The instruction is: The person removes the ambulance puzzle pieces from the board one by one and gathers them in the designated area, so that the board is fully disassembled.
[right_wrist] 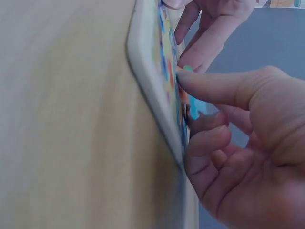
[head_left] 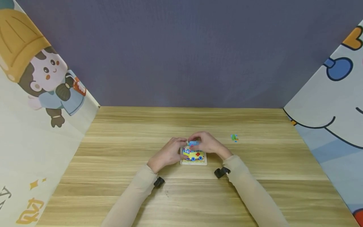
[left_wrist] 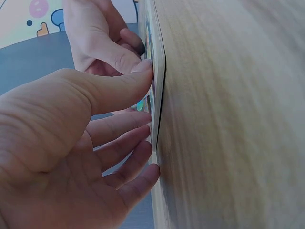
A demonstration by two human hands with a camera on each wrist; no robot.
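Note:
A small jigsaw puzzle (head_left: 195, 155) in a pale square frame lies flat on the table, with a yellow ambulance picture. My left hand (head_left: 169, 152) is at its left side, the thumb resting on the picture and the loosely bent fingertips touching near the upper left edge. In my right hand (head_left: 209, 143), thumb and fingers pinch a blue jigsaw piece (head_left: 193, 143) low over the upper part of the puzzle. The right wrist view shows the piece (right_wrist: 194, 106) tilted up from the picture, its lower part hidden by the fingers.
A loose green and blue jigsaw piece (head_left: 234, 137) lies on the wooden table (head_left: 127, 132), right of the puzzle. A dark grey panel (head_left: 181, 56) stands along the back edge, and printed panels rise at both sides.

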